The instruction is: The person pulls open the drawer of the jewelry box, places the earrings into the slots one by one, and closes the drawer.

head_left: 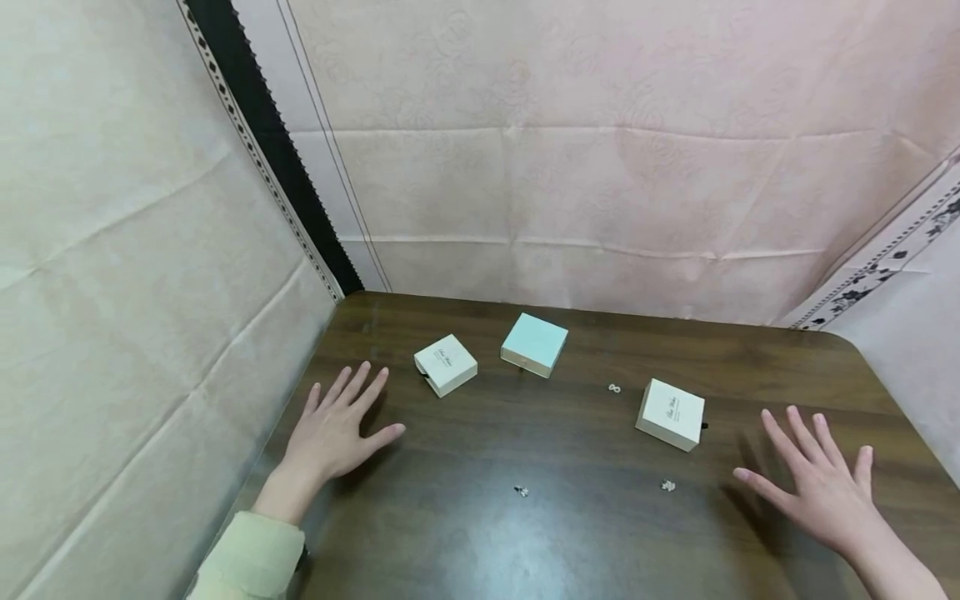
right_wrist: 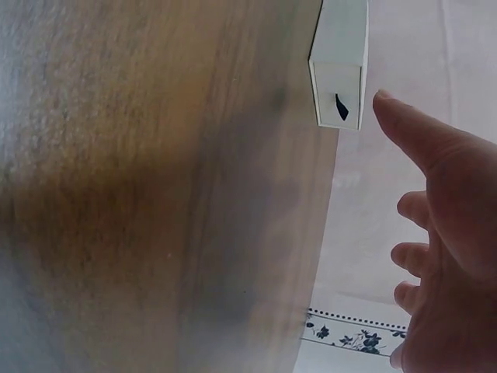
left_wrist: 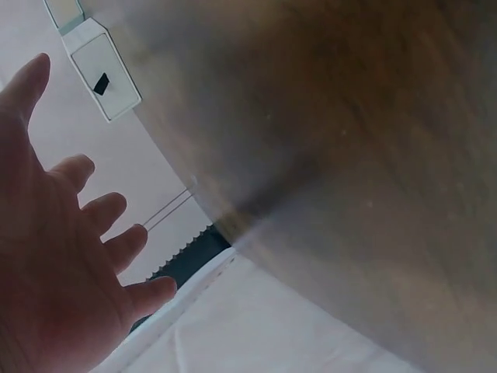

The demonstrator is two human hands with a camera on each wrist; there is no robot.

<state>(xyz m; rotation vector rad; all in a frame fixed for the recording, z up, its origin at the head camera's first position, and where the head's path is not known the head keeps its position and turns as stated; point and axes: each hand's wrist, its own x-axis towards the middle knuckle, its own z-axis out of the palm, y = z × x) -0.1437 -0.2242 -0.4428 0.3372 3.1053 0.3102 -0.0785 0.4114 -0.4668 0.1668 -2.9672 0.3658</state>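
My left hand (head_left: 335, 433) is held over the left side of the brown table with its fingers spread, holding nothing. Closest to it is a small white box (head_left: 446, 365) with dark lettering and a black pull tab, which shows in the left wrist view. Over the right side my right hand (head_left: 825, 492) is likewise spread and holds nothing. A second white lettered box (head_left: 672, 414) lies to its left, its black tab facing that hand. Between them, farther back, is a light blue-topped box (head_left: 535, 343). Three tiny silvery pieces lie about: one (head_left: 614, 388), another (head_left: 668, 485), a third (head_left: 522, 492).
The wooden table (head_left: 420, 517) has rounded far corners. A pale cloth (head_left: 600, 192) hangs behind its far edge, and another pale cloth (head_left: 150, 333) hangs along the left side. Patterned trim (head_left: 870, 283) runs down the cloth at the right.
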